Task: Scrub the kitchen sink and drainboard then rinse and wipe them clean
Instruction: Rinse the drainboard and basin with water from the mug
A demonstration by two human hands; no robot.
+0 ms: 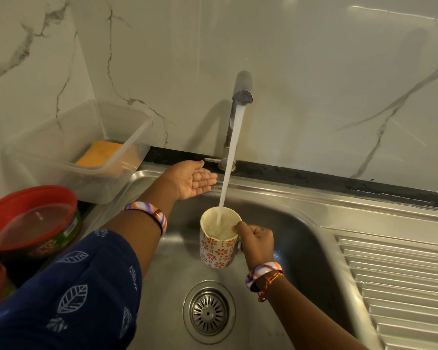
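item: right hand (257, 242), grip clamped on patterned mug (218, 245) over the sink (301, 231) basin, drain (209, 311) below. beyond the grip: tap (242, 94) stream filling the mug; left hand (195, 181) fingers apart, palm up (holding nothing). drainboard (400, 281) right of grip. judged: rinse stage; wiping not yet done.

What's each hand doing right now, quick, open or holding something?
Left hand: open, palm up beside the water stream, holding nothing.
Right hand: gripping the patterned mug under the tap.
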